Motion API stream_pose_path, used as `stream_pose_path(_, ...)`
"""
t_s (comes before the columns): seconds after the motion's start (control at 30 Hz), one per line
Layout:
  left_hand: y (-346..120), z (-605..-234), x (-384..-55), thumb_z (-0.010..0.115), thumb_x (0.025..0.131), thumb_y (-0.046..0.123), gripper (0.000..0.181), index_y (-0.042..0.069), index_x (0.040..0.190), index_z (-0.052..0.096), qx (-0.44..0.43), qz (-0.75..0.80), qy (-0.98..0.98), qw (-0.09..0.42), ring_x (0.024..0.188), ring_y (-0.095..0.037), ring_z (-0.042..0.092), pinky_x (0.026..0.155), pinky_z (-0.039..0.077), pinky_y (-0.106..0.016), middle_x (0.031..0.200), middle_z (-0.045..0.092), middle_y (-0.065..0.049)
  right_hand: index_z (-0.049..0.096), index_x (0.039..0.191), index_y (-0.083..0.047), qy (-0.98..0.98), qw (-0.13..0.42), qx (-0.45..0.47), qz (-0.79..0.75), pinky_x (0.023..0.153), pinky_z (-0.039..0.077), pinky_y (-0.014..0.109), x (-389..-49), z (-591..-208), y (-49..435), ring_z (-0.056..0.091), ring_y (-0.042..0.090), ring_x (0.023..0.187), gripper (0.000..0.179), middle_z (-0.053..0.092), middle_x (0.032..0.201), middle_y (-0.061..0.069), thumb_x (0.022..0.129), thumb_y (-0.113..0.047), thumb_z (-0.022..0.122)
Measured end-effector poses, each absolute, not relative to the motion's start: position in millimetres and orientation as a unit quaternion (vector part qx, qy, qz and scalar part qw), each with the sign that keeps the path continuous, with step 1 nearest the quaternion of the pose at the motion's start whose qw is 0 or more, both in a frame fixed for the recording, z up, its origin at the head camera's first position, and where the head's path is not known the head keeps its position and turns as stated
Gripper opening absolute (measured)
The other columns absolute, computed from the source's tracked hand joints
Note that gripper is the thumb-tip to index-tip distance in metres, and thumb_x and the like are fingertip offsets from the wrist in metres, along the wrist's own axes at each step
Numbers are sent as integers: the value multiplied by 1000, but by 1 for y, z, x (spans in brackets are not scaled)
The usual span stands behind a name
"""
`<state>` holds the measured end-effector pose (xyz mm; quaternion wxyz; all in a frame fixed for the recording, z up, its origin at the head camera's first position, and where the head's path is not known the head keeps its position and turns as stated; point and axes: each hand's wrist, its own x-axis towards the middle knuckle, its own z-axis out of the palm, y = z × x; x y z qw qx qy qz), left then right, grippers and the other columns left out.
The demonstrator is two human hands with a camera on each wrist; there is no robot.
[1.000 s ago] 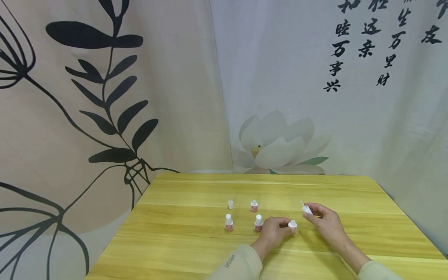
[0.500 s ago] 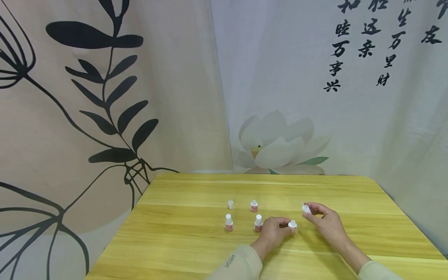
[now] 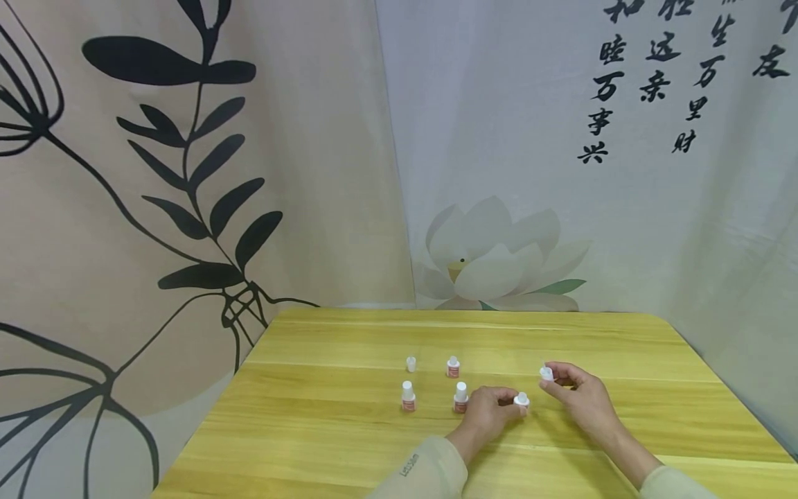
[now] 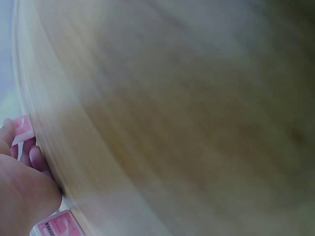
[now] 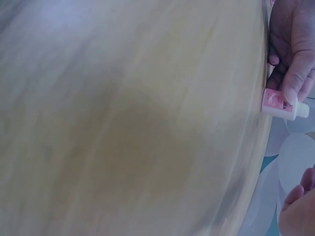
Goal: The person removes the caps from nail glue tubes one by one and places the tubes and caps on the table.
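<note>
My left hand point(image 3: 492, 416) grips a small white bottle point(image 3: 521, 400) with a pink label, held upright at the table. Its short neck shows without a cap; the label is plainer on the bottle point(image 5: 275, 103) in the right wrist view. Farther right, raised over the table, my right hand point(image 3: 580, 395) pinches a small white cap point(image 3: 546, 373) between thumb and fingers. Any stem on that cap cannot be made out now. Just left of my left hand stands a capped bottle point(image 3: 460, 398), also seen as a pink-labelled bottle point(image 4: 61, 224) in the left wrist view.
Another capped bottle point(image 3: 408, 397) stands at the left on the wooden table point(image 3: 312, 430). Behind it are a small whitish translucent piece point(image 3: 411, 364) and a bottle with a short top point(image 3: 453, 367). A printed curtain point(image 3: 337, 173) hangs behind the table's far edge.
The cap in my right hand has turned; the thin stem that pointed up and left from it is no longer visible. My left hand and its bottle stay put.
</note>
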<state>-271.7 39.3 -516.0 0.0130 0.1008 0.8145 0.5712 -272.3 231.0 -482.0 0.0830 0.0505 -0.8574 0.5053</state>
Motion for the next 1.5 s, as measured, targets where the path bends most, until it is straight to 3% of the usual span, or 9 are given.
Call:
stream_pose_path(0.57,42,-515,-271,80,82,14,11,13,92,78,107,565,818,13,78,1,59,75,50,-19,84,71,11,66,113,1,-854,74,39,513,73,46,23,-271,-487,238,56,10,86,32,66,97,6,89,-19,76)
stream_pose_path(0.8,42,-514,-271,80,82,15,12,14,94,78,103,565,818,21,80,1,60,76,50,-20,86,71,12,66,110,-2,-863,54,27,502,66,45,25,-270,-489,243,53,13,84,31,64,96,5,88,-20,77)
stream_pose_path(1.5,38,-514,-271,79,83,14,11,13,94,77,106,565,818,26,80,0,60,76,50,-20,86,71,10,64,105,-3,-875,5,16,484,64,43,27,-269,-500,251,51,18,81,31,63,90,4,86,-21,79)
